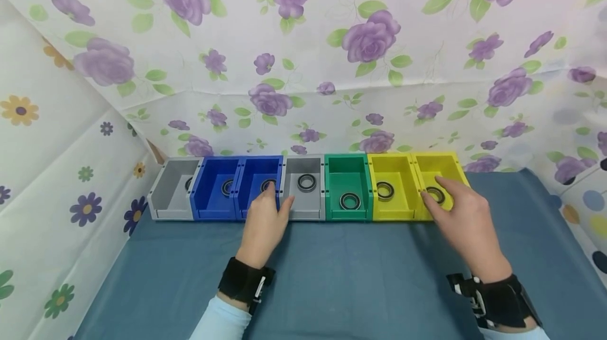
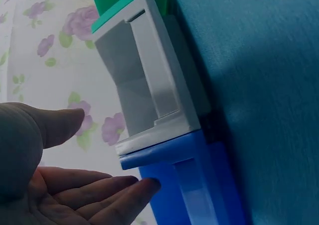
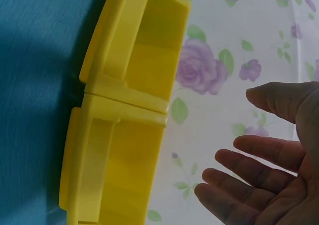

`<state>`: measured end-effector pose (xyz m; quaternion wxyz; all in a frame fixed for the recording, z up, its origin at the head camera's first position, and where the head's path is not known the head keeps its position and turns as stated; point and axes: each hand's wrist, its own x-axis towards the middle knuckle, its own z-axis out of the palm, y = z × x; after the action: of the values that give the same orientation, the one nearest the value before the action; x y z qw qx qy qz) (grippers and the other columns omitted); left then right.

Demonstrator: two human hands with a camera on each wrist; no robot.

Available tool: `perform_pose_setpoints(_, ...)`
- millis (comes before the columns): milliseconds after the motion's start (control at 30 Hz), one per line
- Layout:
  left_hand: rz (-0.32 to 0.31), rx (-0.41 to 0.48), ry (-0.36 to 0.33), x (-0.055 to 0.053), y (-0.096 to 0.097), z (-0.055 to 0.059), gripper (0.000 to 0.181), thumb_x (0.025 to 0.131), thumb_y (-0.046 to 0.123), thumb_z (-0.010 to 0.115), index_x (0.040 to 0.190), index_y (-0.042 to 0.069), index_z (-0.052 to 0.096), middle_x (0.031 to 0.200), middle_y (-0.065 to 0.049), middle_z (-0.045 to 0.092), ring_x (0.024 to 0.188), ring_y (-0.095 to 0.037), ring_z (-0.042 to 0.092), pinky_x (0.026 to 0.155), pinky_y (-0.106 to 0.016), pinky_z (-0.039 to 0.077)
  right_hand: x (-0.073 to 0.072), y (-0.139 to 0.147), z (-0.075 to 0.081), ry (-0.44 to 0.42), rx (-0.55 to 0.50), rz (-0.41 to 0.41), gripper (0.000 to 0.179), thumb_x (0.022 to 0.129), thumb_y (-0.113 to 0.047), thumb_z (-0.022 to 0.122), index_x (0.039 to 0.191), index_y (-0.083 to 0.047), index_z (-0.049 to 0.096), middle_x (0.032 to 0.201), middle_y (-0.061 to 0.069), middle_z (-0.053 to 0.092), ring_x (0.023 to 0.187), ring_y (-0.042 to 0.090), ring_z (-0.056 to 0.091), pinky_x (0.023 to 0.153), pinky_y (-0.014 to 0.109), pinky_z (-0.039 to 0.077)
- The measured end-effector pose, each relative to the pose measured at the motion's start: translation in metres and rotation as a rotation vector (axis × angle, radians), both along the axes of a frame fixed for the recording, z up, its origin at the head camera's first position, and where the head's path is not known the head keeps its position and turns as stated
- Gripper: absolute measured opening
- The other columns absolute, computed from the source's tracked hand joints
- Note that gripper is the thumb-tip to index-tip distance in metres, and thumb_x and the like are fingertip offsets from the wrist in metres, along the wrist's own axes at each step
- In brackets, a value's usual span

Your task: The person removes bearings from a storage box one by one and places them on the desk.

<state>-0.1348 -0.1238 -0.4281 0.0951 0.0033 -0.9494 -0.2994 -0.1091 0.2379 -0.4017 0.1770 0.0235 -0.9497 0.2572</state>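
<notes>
My left hand (image 1: 263, 224) is over the front of the second blue bin (image 1: 256, 168), thumb and fingers apart with nothing between them. A ring-shaped bearing (image 1: 264, 184) in that bin is partly hidden by the fingertips. On the far right, my right hand (image 1: 469, 219) hangs over the end yellow bin (image 1: 437, 163). Its thumb and forefinger are spread either side of another bearing (image 1: 441, 192) lying there. In the right wrist view the fingers (image 3: 244, 172) are loosely extended and hold nothing. The left wrist view shows the fingers (image 2: 94, 192) near the blue bin's rim.
More bearings lie singly in the left grey bin (image 1: 177, 171), the first blue bin (image 1: 215, 171), the middle grey bin (image 1: 303, 166), the green bin (image 1: 348, 171) and the other yellow bin (image 1: 391, 163). The bins form one row on a blue cloth (image 1: 341, 277), against a flowered sheet (image 1: 322, 66).
</notes>
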Motion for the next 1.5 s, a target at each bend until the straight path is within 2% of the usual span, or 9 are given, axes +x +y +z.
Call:
perform_pose_setpoints(300, 0.025, -0.028, -0.003, -0.007, 0.004, -0.007, 0.058, 0.09, 0.034, 0.06, 0.131, -0.005, 0.049, 0.12, -0.023, 0.062, 0.106, -0.032, 0.062, 0.082, -0.045, 0.054, -0.009, 0.006, -0.003, -0.073, 0.028, -0.006, 0.052, 0.091, -0.035, 0.058, 0.131, -0.003, 0.052, 0.127, 0.025, 0.055, 0.114, 0.043, 0.05, 0.084, 0.059, 0.045)
perform_pose_setpoints(467, 0.035, -0.037, -0.041, -0.011, 0.005, -0.009, 0.052, 0.092, 0.031, 0.059, 0.128, -0.005, 0.051, 0.096, -0.017, 0.068, 0.074, -0.022, 0.067, 0.056, -0.034, 0.054, -0.016, 0.011, 0.001, -0.099, 0.044, 0.004, 0.055, 0.092, -0.039, 0.055, 0.133, -0.003, 0.049, 0.128, 0.025, 0.053, 0.116, 0.044, 0.048, 0.086, 0.061, 0.043)
perform_pose_setpoints(567, 0.038, -0.052, -0.067, -0.013, 0.005, -0.008, 0.047, 0.093, 0.028, 0.058, 0.126, -0.004, 0.053, 0.088, -0.014, 0.067, 0.064, -0.017, 0.062, 0.048, -0.027, 0.049, -0.021, 0.015, 0.005, -0.122, 0.053, 0.005, 0.058, 0.092, -0.038, 0.055, 0.138, -0.004, 0.045, 0.131, 0.027, 0.051, 0.118, 0.046, 0.046, 0.088, 0.063, 0.042)
perform_pose_setpoints(733, 0.04, -0.087, -0.076, -0.015, 0.004, -0.007, 0.038, 0.091, 0.02, 0.06, 0.122, -0.003, 0.057, 0.1, -0.016, 0.067, 0.075, -0.019, 0.067, 0.058, -0.031, 0.056, -0.031, 0.02, 0.006, -0.195, 0.056, 0.009, 0.064, 0.093, -0.036, 0.054, 0.147, -0.01, 0.03, 0.142, 0.026, 0.039, 0.125, 0.048, 0.038, 0.093, 0.065, 0.036)
perform_pose_setpoints(833, 0.043, -0.084, -0.075, -0.017, 0.004, -0.006, 0.032, 0.09, 0.019, 0.061, 0.114, -0.002, 0.061, 0.094, -0.014, 0.068, 0.076, -0.021, 0.068, 0.057, -0.031, 0.056, -0.038, 0.023, 0.001, -0.247, 0.049, 0.04, 0.068, 0.094, -0.034, 0.053, 0.15, -0.015, 0.019, 0.149, 0.025, 0.029, 0.13, 0.049, 0.031, 0.096, 0.067, 0.032)
perform_pose_setpoints(967, 0.056, -0.083, -0.086, -0.02, 0.005, -0.002, 0.024, 0.09, 0.019, 0.062, 0.105, 0.001, 0.064, 0.088, -0.012, 0.067, 0.076, -0.022, 0.067, 0.056, -0.031, 0.055, -0.047, 0.027, -0.009, -0.312, 0.053, 0.091, 0.069, 0.096, -0.032, 0.051, 0.151, -0.016, 0.014, 0.153, 0.023, 0.021, 0.131, 0.049, 0.029, 0.095, 0.065, 0.035)
perform_pose_setpoints(1167, 0.077, -0.098, -0.105, -0.022, 0.006, 0.003, 0.027, 0.09, 0.019, 0.062, 0.109, -0.001, 0.063, 0.096, -0.015, 0.068, 0.081, -0.024, 0.068, 0.063, -0.035, 0.057, -0.06, 0.03, -0.023, -0.346, 0.075, 0.134, 0.056, 0.097, -0.019, 0.046, 0.148, -0.007, 0.025, 0.147, 0.026, 0.03, 0.122, 0.043, 0.041, 0.083, 0.053, 0.044)
perform_pose_setpoints(1367, 0.086, -0.082, -0.115, -0.024, 0.003, 0.005, 0.028, 0.088, 0.019, 0.065, 0.108, 0.0, 0.065, 0.099, -0.015, 0.068, 0.082, -0.023, 0.068, 0.063, -0.036, 0.057, -0.069, 0.034, -0.034, -0.43, 0.122, 0.162, 0.057, 0.093, -0.011, 0.049, 0.145, -0.001, 0.03, 0.14, 0.03, 0.037, 0.11, 0.04, 0.049, 0.073, 0.043, 0.043)
perform_pose_setpoints(1500, 0.084, -0.059, -0.132, -0.027, 0.002, 0.006, 0.027, 0.087, 0.019, 0.066, 0.107, 0.001, 0.066, 0.101, -0.014, 0.068, 0.082, -0.02, 0.067, 0.064, -0.035, 0.057, -0.073, 0.039, -0.04, -0.485, 0.152, 0.17, 0.056, 0.092, -0.012, 0.051, 0.143, 0.001, 0.033, 0.136, 0.03, 0.043, 0.086, 0.029, 0.052, 0.066, 0.036, 0.039)
